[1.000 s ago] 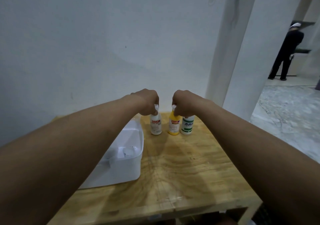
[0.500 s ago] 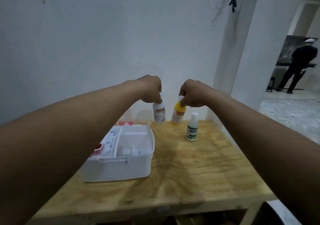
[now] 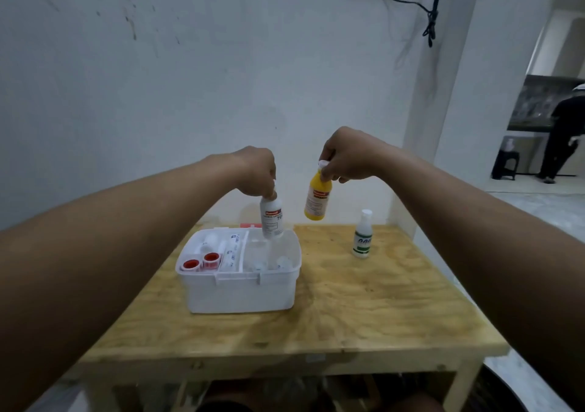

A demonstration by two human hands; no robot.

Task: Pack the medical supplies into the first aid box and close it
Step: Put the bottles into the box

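Note:
The white first aid box stands open on the wooden table. Inside it lie two red-capped items at the left and pale items at the right. My left hand grips a white bottle by its cap, hanging over the box's back right part. My right hand holds a yellow bottle by its top, in the air just right of the box. A white bottle with a green label stands upright on the table, further right.
A white wall runs right behind the table, with a black cable hanging on it. A person in dark clothes stands in the room at far right. The box lid's red edge shows behind the box.
Both hands lifted the white and yellow bottles off the table and carried them left toward the box. The green-labelled bottle stayed standing. My view tilted down and back.

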